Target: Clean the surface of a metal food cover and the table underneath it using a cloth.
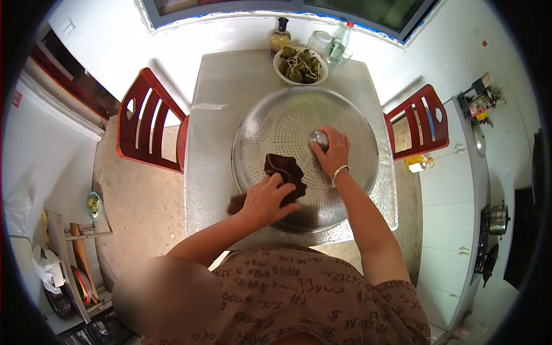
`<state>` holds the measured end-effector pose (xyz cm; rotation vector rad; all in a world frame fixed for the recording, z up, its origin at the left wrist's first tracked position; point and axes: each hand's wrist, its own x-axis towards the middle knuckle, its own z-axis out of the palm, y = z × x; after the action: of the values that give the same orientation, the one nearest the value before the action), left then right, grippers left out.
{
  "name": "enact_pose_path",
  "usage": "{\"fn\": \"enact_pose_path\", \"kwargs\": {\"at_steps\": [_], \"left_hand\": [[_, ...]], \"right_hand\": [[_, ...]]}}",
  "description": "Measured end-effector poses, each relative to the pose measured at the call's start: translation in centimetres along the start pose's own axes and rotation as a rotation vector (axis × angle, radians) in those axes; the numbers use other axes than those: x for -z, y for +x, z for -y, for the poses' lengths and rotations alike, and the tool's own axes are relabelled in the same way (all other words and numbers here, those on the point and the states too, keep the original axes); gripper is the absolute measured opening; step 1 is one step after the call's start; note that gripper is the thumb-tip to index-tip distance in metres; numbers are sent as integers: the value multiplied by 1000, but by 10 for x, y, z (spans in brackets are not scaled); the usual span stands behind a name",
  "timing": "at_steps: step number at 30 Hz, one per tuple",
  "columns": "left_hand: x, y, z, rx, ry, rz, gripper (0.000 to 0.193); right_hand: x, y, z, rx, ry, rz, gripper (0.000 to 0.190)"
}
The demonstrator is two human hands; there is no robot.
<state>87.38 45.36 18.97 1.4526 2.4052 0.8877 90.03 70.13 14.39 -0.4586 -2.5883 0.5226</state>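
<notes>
A large round perforated stainless-steel steamer piece (pixel 276 125) lies on the table. My right hand (pixel 334 146) is closed around a shiny metal knob (pixel 318 139) near its middle; whether the knob is fixed there is hidden by the fingers. Lower left, my left hand (pixel 269 200) has hold of a bunched dark brown cloth (pixel 284 166). The cloth rests on the perforated metal, and a blurred brown end (pixel 236 203) shows past the wrist over the near left rim.
The table (pixel 211 142) has a shiny cover. At its far edge stand a bowl (pixel 322 77) of leaf-wrapped, string-tied parcels, a dark-capped bottle (pixel 281 39), a jar (pixel 320 42) and a red-capped bottle (pixel 340 43). Red chairs flank it, left (pixel 142 125) and right (pixel 416 125).
</notes>
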Motion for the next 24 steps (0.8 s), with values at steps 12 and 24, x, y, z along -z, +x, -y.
{"fn": "enact_pose_path", "kwargs": {"at_steps": [12, 24], "left_hand": [[26, 80, 81, 362, 160, -403, 17], [-5, -3, 10, 90, 6, -98, 22]], "right_hand": [[-5, 5, 6, -3, -5, -45, 43], [-1, 1, 0, 12, -28, -52, 41]]}}
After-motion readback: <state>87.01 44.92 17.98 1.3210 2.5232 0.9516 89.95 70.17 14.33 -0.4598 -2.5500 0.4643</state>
